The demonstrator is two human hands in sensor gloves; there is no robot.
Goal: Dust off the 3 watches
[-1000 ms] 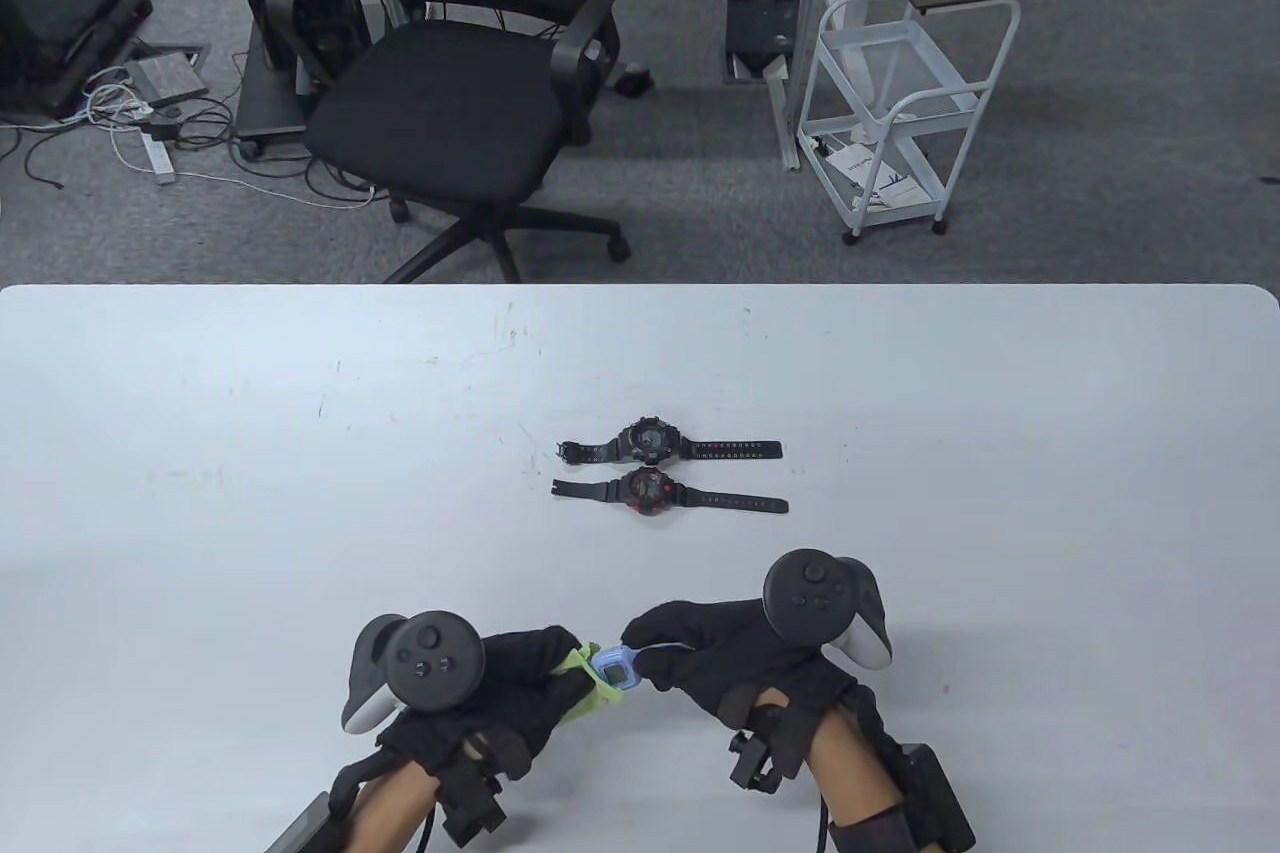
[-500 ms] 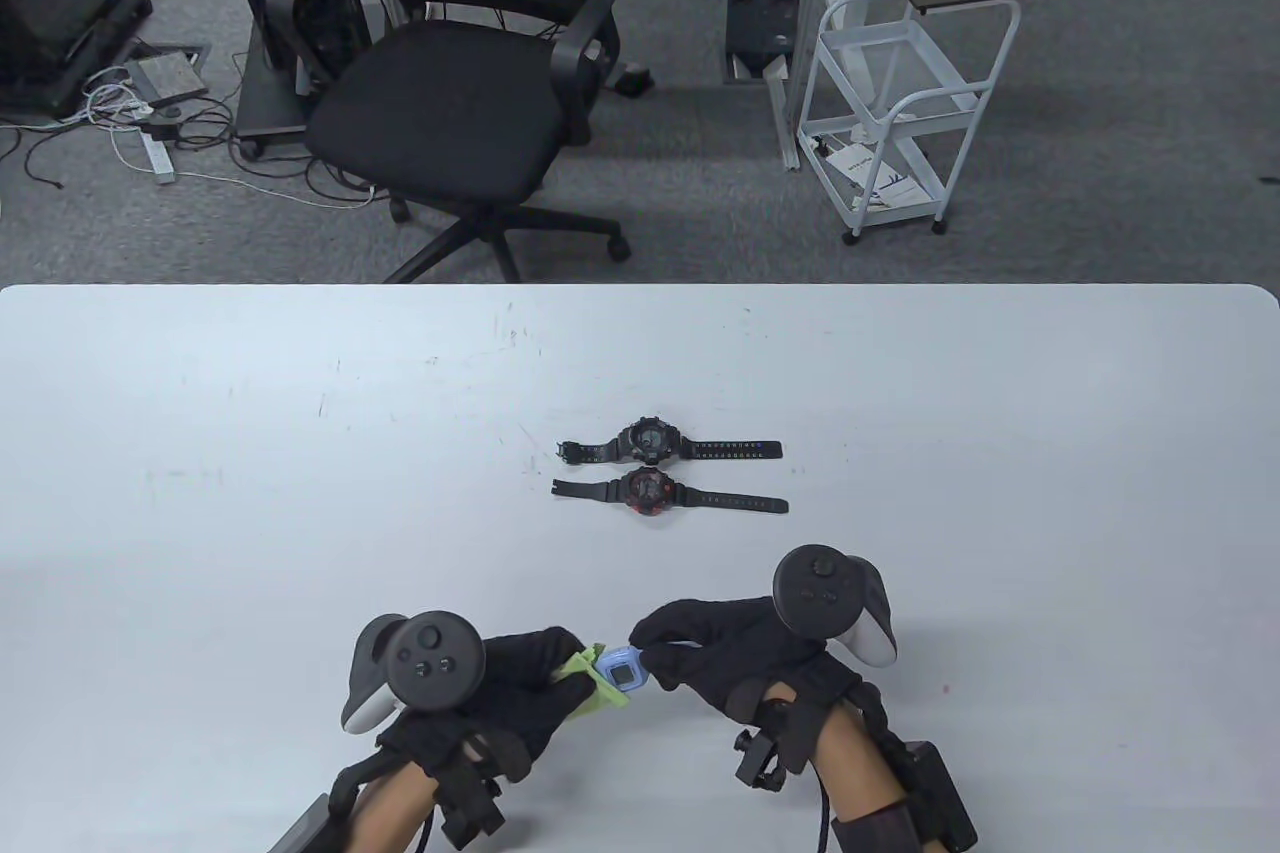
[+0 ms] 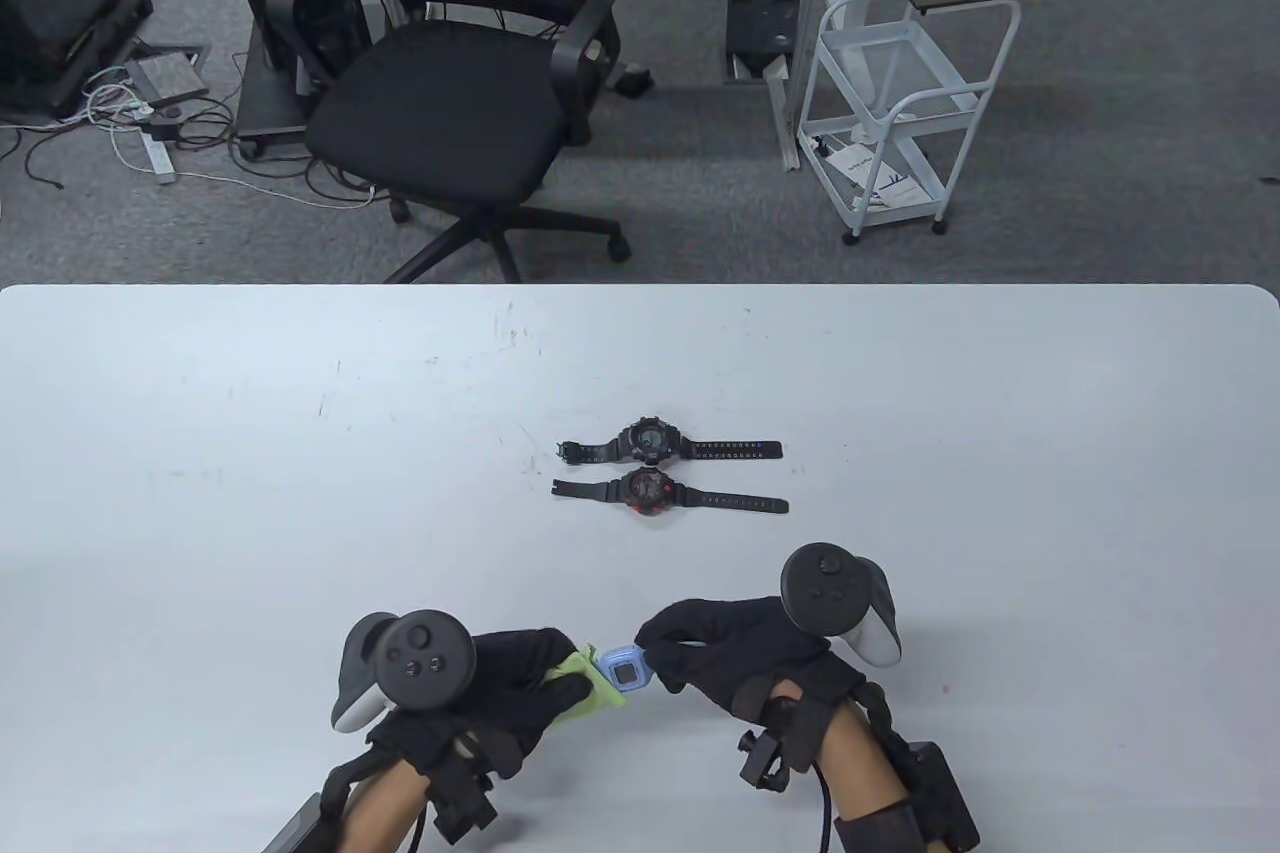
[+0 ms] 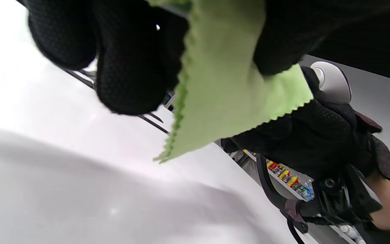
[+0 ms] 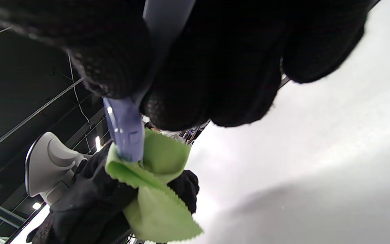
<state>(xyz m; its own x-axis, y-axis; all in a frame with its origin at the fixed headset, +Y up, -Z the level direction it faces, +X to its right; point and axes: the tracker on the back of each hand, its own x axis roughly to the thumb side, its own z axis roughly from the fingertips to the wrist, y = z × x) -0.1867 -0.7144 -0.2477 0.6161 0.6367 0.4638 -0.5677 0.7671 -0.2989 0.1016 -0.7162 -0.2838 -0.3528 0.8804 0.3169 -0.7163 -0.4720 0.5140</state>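
Observation:
A light blue watch [image 3: 624,668] is held above the table's near edge. My right hand [image 3: 690,648] pinches its strap [image 5: 127,132] from the right. My left hand [image 3: 545,678] grips a green cloth [image 3: 585,685] and holds it round the watch's left end; the cloth [image 4: 225,84] [image 5: 151,189] hangs from those fingers. A black watch [image 3: 652,439] and a black-and-red watch [image 3: 650,490] lie flat, one behind the other, in the middle of the white table [image 3: 200,493], well beyond both hands.
Beyond the table's far edge stand a black office chair [image 3: 450,93] and a white wire cart [image 3: 900,103]. Cables and a power strip [image 3: 150,143] lie on the floor at the far left.
The right hand has shifted slightly right with the blue watch, whose face shows more. The left hand has edged a little down and left, still on the cloth.

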